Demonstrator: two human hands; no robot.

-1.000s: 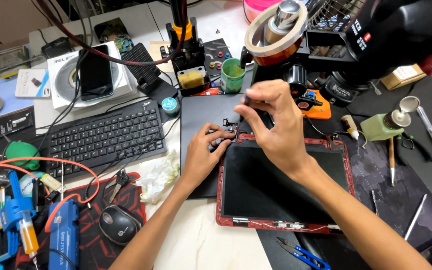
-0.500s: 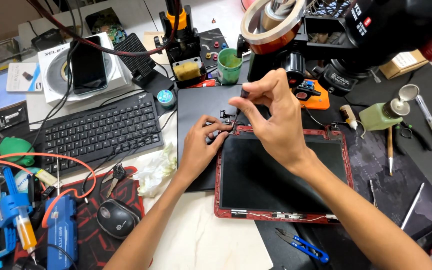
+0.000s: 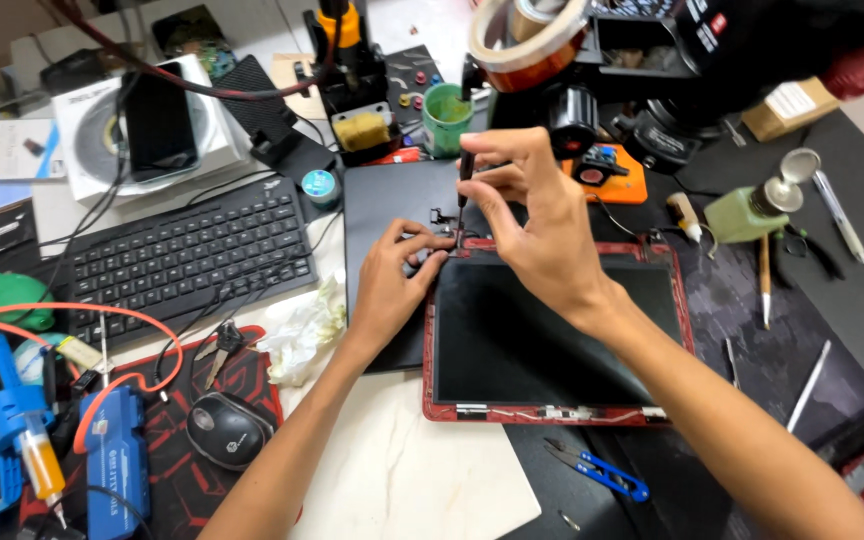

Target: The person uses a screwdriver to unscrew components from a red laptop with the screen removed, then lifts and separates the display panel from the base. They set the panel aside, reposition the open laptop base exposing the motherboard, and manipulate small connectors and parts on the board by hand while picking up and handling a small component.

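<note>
Screwdriver (image 3: 463,190): slim, dark-handled, held upright; the tip is set at the hinge corner of the laptop, at 12 o'clock from the screen. Judged light and stiff, easily tipped; best taken high on the handle with the fingertips.
Right hand (image 3: 537,225): fingers closed narrowly around the top of the screwdriver, thumb and forefinger pinching the handle.
Left hand (image 3: 392,280): fingers bent and pressed down beside the hinge, at 9 o'clock from the screwdriver tip; nothing is seen gripped in it.
Laptop, red-framed (image 3: 552,325): laid open flat in the middle of the table, dark screen panel facing up, black half at 10 o'clock. The panel is judged thin, stiff and fragile; the red frame edges are to be preferred for holding, not the glass.
Hinge screw: too small to be made out; judged slippery and easily lost.
Table (image 3: 422,480): pale slab at 6 o'clock, dark mat under the laptop.
Keyboard (image 3: 192,255): black, at 9 o'clock, well apart.
Blue snips (image 3: 602,470): at 6 o'clock, just beside the frame.
</note>
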